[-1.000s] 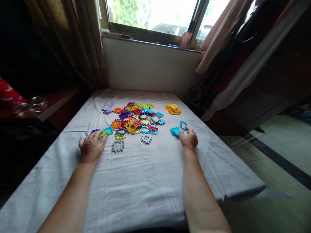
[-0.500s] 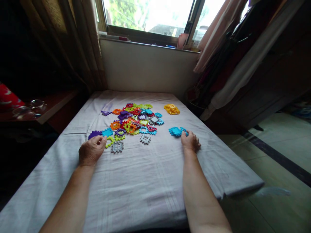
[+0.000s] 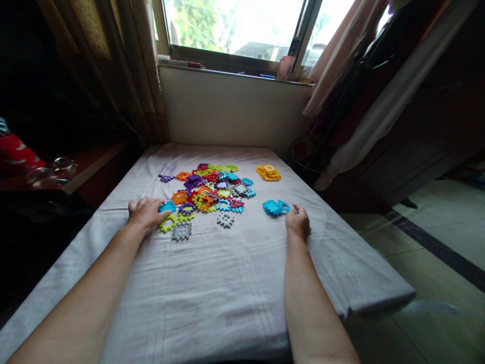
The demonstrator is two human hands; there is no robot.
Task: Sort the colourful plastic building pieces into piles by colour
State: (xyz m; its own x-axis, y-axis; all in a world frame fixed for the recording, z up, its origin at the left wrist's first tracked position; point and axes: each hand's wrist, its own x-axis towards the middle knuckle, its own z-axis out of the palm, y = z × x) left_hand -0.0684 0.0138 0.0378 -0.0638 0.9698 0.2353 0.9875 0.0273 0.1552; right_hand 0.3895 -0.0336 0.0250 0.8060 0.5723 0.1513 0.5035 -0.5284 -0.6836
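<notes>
My left hand (image 3: 146,215) reaches over the left end of a pile of toothed plastic building tiles, its fingers spread. Its thumb and forefinger touch a blue tile (image 3: 167,207), and the dark purple tile beside it is hidden under the hand. Close by lie a lime green frame tile (image 3: 167,224) and a grey window tile (image 3: 182,231). On the right, my right hand (image 3: 298,222) rests at the edge of a small blue tile stack (image 3: 273,207), fingers loosely apart with nothing seen in them.
Mixed tiles (image 3: 206,189) cover the table's middle, with a light grey tile (image 3: 226,219) in front. Yellow tiles (image 3: 269,173) are stacked at the back right. A pale cloth (image 3: 227,283) covers the table. A dark side table (image 3: 83,172) stands left, below curtains.
My left hand has moved left and slightly up, opening out over the purple tile to the blue one. My right hand has let go of a blue tile, which now lies by the blue stack.
</notes>
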